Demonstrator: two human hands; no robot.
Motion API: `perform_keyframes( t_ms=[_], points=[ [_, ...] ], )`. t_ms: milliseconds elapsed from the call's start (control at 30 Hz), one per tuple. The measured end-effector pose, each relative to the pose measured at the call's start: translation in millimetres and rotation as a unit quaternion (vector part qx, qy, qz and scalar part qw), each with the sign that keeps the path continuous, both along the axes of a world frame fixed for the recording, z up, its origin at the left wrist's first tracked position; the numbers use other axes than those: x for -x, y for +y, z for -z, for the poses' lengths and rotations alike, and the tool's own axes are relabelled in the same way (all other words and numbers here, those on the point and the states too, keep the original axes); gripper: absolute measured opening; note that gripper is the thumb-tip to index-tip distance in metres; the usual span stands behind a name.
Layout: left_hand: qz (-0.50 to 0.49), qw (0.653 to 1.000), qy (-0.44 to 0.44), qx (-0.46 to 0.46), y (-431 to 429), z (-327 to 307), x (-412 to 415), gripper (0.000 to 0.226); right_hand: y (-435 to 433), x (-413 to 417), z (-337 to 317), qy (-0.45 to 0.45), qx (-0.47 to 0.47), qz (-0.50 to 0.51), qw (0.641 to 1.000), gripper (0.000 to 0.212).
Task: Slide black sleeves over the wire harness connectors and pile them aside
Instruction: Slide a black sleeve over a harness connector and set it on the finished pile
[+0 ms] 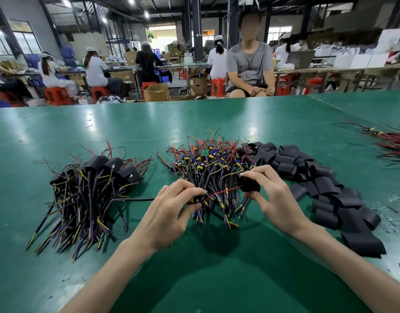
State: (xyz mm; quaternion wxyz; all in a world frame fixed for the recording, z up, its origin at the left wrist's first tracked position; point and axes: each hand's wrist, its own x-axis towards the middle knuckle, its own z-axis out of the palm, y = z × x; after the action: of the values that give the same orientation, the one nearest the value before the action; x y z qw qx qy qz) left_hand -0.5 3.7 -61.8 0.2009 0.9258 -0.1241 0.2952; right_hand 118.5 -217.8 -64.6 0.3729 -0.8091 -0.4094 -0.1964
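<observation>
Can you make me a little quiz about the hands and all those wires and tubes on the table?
1. True or false: the right hand pinches a black sleeve.
2. Where on the green table does the pile of sleeved harnesses lie? A: left of the left hand. B: right of the right hand. C: under both hands.
3. Short answer: what does the left hand grip?

Key: 1 true. 2 A. 3 a wire harness.
</observation>
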Motion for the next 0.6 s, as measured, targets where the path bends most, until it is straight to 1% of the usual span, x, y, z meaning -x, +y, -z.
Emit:
perform_keyframes(
  t_ms=[133, 200, 267, 367, 500, 600],
  points=[
    [0.001, 1.000, 0.005, 0.028, -3, 3, -2, 0.036, 4, 10, 1, -0.091, 0.083, -0.014, 0.992, 0.048],
    [0.006, 0.999, 0.005, 0.031, -5, 4, -2, 0.039, 8, 17, 0, -0.131, 0.100, -0.024, 0.986, 0.046],
    [0.009, 0.999, 0.003, 0.032, -7, 6, -3, 0.041, 13, 23, -1, -0.146, 0.105, -0.035, 0.983, 0.043],
    [0.010, 0.999, -0.005, 0.041, -10, 8, -4, 0.039, 16, 29, 0, -0.115, 0.093, -0.061, 0.987, 0.042],
    [0.017, 0.998, -0.022, 0.060, -12, 8, -5, 0.023, 17, 31, 3, -0.059, 0.068, -0.087, 0.992, 0.041],
    [0.021, 0.998, -0.020, 0.050, -13, 5, -3, 0.022, 18, 31, 4, -0.043, 0.055, -0.091, 0.993, 0.040]
  ],
)
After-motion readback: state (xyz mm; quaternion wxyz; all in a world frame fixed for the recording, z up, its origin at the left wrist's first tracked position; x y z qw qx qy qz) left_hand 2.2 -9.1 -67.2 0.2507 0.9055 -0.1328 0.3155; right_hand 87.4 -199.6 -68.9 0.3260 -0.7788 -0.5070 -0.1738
